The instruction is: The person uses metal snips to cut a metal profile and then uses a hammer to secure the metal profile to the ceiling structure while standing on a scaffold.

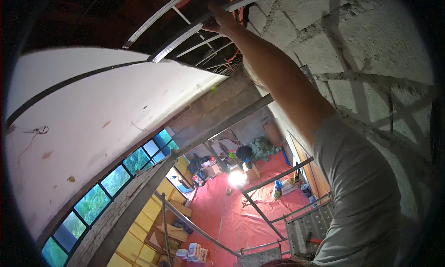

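My right arm rises from the lower right to the open ceiling frame. My right hand (219, 21) is closed on a curved-looking silver metal channel (173, 46), its fingers partly in shadow. Other thin metal rails (153, 17) and reddish-orange conduits cross the dark opening around it. A white ceiling panel (83, 95) lies to the left of the frame, with a loop of wire hanging from it. A rough grey block wall (366, 40) rises just right of my hand. My left hand is not in view.
Below are scaffold rails (252, 204), a perforated metal platform (306, 230) and a grey beam (111, 218). Red sheeting (211, 211) covers the floor, with piled items (250, 151), a bright work light (237, 178) and stacked packs (197, 253). Windows (115, 179) line the left.
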Available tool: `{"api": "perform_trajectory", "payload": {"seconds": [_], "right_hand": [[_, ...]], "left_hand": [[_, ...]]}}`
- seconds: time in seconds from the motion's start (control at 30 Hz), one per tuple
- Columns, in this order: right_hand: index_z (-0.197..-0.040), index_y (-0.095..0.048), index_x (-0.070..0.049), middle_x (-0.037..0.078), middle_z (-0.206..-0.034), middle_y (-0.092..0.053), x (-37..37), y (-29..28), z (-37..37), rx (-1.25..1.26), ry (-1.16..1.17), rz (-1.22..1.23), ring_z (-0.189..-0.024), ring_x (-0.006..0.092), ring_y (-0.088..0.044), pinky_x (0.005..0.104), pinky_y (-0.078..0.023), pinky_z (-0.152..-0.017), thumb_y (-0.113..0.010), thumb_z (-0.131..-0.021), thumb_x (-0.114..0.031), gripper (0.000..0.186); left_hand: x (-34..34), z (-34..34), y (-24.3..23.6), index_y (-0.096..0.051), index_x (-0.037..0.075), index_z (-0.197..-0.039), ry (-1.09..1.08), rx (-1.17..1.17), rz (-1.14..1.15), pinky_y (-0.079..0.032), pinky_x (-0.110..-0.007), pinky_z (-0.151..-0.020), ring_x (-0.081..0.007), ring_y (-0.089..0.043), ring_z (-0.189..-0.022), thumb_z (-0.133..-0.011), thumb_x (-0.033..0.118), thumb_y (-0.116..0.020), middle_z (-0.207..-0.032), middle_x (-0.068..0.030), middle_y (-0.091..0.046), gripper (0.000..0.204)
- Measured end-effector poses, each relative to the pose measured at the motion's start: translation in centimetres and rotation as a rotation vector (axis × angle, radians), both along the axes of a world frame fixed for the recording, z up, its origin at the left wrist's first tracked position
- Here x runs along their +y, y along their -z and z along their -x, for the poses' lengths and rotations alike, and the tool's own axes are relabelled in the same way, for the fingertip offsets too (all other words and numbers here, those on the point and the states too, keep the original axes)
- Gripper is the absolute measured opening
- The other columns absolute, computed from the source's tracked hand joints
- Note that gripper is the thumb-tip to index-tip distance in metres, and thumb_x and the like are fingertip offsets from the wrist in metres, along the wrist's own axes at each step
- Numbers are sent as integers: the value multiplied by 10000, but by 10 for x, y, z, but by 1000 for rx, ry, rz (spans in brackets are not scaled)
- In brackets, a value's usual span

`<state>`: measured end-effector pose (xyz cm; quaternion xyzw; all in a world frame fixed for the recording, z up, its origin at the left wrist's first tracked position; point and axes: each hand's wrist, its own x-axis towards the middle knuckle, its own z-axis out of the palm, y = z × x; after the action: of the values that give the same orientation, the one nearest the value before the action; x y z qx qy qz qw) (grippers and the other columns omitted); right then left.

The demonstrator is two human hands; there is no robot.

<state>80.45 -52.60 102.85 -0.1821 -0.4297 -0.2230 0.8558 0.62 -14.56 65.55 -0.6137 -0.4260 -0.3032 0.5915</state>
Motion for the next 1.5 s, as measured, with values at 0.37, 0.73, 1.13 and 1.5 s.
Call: {"api": "perform_trajectory", "payload": {"seconds": [0.37, 0.73, 1.13, 1.5], "right_hand": [[-1125, -644, -70, 118, -839, -722, 59, 178, 24, -166, -281, 582, -838, 245, -774, 393, -655, -739, -747, -961, -419, 399], [-950, -736, -69, 53, -828, -755, 105, 367, 62, -85, -179, 1101, -686, 134, -705, 330, -518, -541, -650, -993, -482, 425], [-1298, -525, -139, 155, -751, -691, 48, 565, 231, -896, 427, 1918, -724, 402, -703, 538, -532, -641, -789, -796, -480, 662], [-854, -701, -62, 83, -705, -734, 83, 697, 338, -1123, 351, 1686, -704, 279, -755, 466, -561, -553, -775, -736, -293, 270]], "left_hand": [[-65, -101, -14, -600, 55, -1421, 362, 120, 21, -471, -574, -1106, -369, -619, -1296, -932, 642, -689, -1418, -192, -633, 769], [-110, -251, 38, -583, 17, -1414, 1072, 265, 546, -322, -585, -1239, -402, -532, -1394, -989, 216, -708, -1394, -181, -636, 486], [-168, -342, 156, -566, 63, -1430, 1467, 773, 618, -379, -554, -1192, -307, -572, -1334, -926, 352, -738, -1456, -150, -581, 605], [-186, -291, 311, -496, -17, -1343, 984, 395, 1676, -496, -607, -830, -531, -634, -1019, -1053, 467, -561, -1114, -296, -645, 568]]}}
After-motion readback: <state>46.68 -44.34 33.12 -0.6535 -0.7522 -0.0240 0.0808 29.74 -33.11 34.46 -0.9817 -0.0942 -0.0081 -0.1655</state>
